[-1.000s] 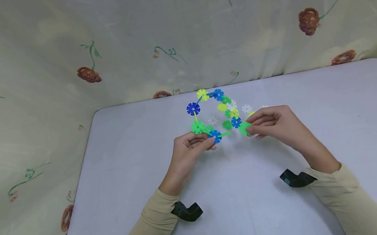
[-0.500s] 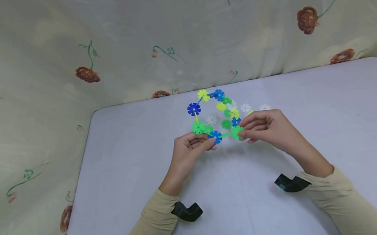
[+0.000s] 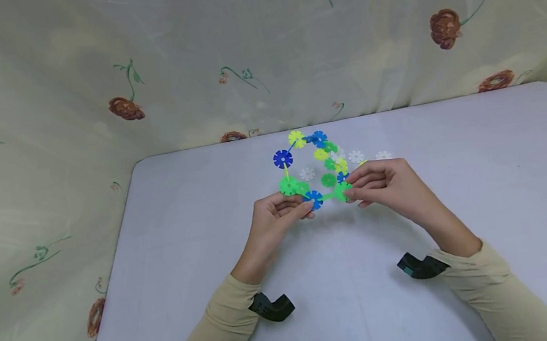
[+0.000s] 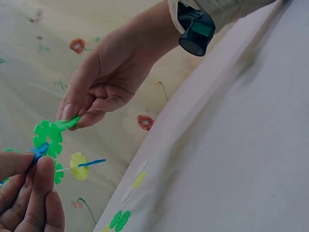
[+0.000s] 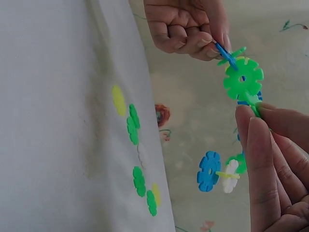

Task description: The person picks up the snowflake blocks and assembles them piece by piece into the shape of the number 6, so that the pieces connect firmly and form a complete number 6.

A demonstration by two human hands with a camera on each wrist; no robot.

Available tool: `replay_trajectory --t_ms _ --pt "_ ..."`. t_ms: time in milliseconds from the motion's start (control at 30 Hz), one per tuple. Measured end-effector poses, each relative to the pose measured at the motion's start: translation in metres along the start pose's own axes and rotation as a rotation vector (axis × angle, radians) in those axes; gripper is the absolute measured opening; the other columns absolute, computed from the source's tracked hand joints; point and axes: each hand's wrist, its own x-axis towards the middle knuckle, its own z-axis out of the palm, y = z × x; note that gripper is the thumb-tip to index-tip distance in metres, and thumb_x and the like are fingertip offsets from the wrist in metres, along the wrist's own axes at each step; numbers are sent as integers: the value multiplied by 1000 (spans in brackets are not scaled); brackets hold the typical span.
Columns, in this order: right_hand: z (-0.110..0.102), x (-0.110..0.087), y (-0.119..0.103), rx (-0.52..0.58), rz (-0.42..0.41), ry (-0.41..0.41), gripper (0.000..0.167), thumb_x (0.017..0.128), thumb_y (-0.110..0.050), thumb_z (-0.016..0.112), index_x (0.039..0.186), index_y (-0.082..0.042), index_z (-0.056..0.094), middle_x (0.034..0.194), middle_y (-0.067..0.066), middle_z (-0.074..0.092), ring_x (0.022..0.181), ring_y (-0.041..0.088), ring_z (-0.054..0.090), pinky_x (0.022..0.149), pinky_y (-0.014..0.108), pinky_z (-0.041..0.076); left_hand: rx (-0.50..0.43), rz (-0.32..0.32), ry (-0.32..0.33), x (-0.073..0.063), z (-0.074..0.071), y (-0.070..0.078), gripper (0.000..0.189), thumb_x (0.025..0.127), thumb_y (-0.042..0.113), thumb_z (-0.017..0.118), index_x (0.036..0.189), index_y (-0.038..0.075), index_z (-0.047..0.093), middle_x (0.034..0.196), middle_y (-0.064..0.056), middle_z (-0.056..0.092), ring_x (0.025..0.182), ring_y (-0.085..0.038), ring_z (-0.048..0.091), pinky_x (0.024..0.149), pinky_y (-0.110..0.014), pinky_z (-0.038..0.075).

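Observation:
A ring of notched plastic snowflake discs, in green, blue and yellow, hangs between my hands above the table. My left hand [image 3: 276, 213] pinches a blue disc [image 3: 315, 199] at the ring's near side. With thumb and fingertips, my right hand [image 3: 389, 181] pinches a green disc [image 3: 342, 191] to its right. Between them, an edge-on green disc [image 3: 328, 197] meets the pinched green one; the right wrist view shows its round face [image 5: 244, 79] beside the right fingertips. A dark blue disc [image 3: 283, 159] and a yellow disc [image 3: 297, 139] form the ring's far left.
Several loose discs lie on the white-covered table [image 3: 201, 249] behind the hands, among them a white disc [image 3: 307, 174], a green disc [image 3: 328, 180] and another white disc [image 3: 383, 155]. A flower-patterned curtain [image 3: 186, 61] hangs along the back and left edges.
My right hand has moved left with its green disc, closing the gap to the green disc beside the blue one. During the last half second both hands stay nearly still.

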Motion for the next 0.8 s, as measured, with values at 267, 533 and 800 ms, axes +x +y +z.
replay_trajectory --t_ms 267,533,800 --pt "4 1 3 4 -12 -4 23 91 -10 80 106 5 73 88 -1 80 80 24 79 72 39 65 8 -16 2 0 1 -2 18 93 9 76 104 -3 71 89 -12 76 84 -27 78 89 -31 62" --pt "10 2 5 34 -35 23 20 89 -6 80 101 8 73 83 -5 78 77 23 79 69 40 65 27 5 -4 -1 1 0 14 93 8 76 100 -4 71 88 -13 76 91 -46 74 87 -31 62" --pt "10 2 5 38 -46 8 18 89 -5 80 100 8 73 84 -7 78 78 19 79 68 37 65 62 4 -11 -1 0 1 15 95 10 75 103 -2 72 99 -29 73 98 -52 71 89 -29 61"
